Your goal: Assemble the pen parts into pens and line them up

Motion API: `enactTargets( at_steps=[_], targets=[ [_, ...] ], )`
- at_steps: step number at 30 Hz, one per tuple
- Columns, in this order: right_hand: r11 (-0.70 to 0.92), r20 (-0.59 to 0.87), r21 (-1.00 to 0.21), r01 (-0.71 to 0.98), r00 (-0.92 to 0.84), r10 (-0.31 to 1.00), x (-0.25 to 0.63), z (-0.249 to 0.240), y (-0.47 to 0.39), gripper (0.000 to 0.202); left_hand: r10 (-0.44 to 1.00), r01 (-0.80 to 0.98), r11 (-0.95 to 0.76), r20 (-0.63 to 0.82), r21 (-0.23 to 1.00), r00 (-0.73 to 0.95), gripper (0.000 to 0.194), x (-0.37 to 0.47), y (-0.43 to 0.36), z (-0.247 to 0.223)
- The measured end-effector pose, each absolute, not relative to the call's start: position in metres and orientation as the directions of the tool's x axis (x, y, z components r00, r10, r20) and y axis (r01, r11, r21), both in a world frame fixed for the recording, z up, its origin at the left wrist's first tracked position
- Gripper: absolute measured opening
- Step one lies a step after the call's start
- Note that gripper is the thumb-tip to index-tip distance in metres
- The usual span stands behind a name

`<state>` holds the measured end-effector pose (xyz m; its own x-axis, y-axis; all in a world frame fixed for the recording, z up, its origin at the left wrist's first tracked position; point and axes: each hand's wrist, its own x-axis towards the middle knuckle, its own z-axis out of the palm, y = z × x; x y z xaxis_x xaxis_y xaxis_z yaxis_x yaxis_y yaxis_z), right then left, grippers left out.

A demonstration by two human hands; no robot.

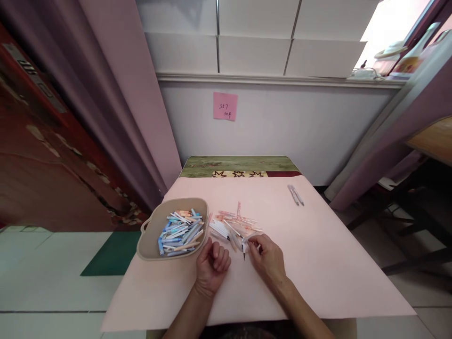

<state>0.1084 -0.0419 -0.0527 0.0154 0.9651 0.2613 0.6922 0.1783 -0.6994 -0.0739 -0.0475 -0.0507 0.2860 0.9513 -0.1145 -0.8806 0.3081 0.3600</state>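
My left hand (213, 266) rests palm up on the pink-covered table with its fingers curled in, just right of a beige basket (146, 245); nothing shows in it. Pens in blue, white, grey and orange (180, 233) fill the basket. A loose pile of pink, clear and white pens (240, 223) lies beyond my hands. My right hand (267, 254) is at the near right edge of that pile, its thumb and forefinger pinched at a clear, dark-tipped pen (243, 247); the fingertips partly hide the contact.
Two grey pens (295, 195) lie side by side at the right of the pink table cover (318, 263). A green patterned table end (240, 163) shows at the back. Behind it, a pink note (225, 106) is stuck on the wall. A chair stands at the right.
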Motion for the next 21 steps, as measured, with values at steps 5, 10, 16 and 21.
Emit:
enactTargets(
  at_steps=[5,10,16,21],
  targets=[
    [0.034,0.182,-0.756,0.654,0.160,0.970,0.120,-0.051,-0.039,0.018,0.950,-0.888,0.311,-0.107,0.339,0.292,0.047,-0.076,-0.047,-0.051],
    [0.119,0.209,-0.690,0.714,0.038,0.977,0.102,-0.038,-0.032,0.015,0.944,-0.872,0.329,-0.097,0.363,0.316,0.047,-0.075,-0.047,-0.049],
    [0.035,0.108,-0.474,0.880,0.018,0.994,0.078,-0.032,-0.025,0.011,0.943,-0.864,0.331,-0.088,0.379,0.322,0.048,-0.076,-0.049,-0.050],
    [0.022,0.070,-0.374,0.927,0.005,0.998,0.075,-0.038,-0.020,0.014,0.939,-0.858,0.340,-0.079,0.385,0.336,0.047,-0.076,-0.048,-0.051]
  ],
)
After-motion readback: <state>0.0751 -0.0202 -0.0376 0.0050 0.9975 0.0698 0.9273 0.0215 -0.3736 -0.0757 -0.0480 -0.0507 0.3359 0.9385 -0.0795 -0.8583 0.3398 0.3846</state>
